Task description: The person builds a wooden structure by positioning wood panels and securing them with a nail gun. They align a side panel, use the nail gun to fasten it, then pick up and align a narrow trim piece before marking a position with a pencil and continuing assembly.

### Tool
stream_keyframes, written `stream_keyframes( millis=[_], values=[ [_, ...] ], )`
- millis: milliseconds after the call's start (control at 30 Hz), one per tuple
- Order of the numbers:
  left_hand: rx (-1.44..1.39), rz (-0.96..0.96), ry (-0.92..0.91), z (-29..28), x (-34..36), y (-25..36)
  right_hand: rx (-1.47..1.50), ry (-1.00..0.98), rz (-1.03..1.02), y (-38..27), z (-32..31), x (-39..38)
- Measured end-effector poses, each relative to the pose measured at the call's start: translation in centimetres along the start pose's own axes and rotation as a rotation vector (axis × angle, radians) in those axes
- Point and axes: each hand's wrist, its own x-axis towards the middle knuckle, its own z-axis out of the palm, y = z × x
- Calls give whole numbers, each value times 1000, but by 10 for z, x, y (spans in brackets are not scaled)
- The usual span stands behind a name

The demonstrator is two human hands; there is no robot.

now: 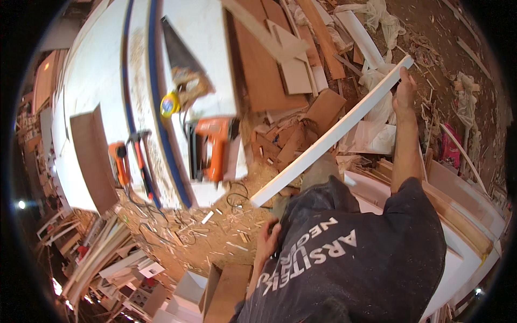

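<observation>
A long white wooden strip [334, 134] slants across the view, its near end low at the middle and its far end at the upper right. My right hand [405, 92] is closed round the strip close to that far end. Down beside my body, my left hand [267, 237] hangs apart from the strip, partly hidden by my dark shirt; its visible fingers are loosely apart and nothing shows in them. Left of the strip, an orange nail gun [216, 145] lies on the edge of a white work surface [102, 54].
On the work surface lie a handsaw [180, 51], a yellow tape measure [170, 104], a hammer [141, 161], an orange power tool [119, 161] and blue-edged strips [155, 81]. Wood offcuts [102, 253] and scraps litter the floor. White panels [458, 258] lean behind my right side.
</observation>
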Motion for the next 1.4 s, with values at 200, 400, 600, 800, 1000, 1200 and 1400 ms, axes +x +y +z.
stream_keyframes(
  millis=[200, 400, 600, 800, 1000, 1200, 1400],
  values=[
    [-529, 650, 74, -49, -36, -8, 172, -309, 343, -7, 52, -270],
    [-1168, 854, 1002, -188, -122, -46, -25, -1167, 610, 42, 86, -542],
    [-1012, 789, 1139, -376, -171, -135, -795, -1451, -876, -11, 144, -636],
    [-1025, 730, 1056, -527, -107, -117, -461, -1943, -914, 63, 256, -724],
    [-1233, 696, 741, -638, -48, -94, -479, -1776, -801, 128, 406, -829],
    [-1457, 869, 574, -756, 18, -71, -559, -1730, -829, 161, 539, -930],
    [-1132, 714, 741, -894, 82, -78, -334, -1581, -1133, 128, 611, -975]
  ],
)
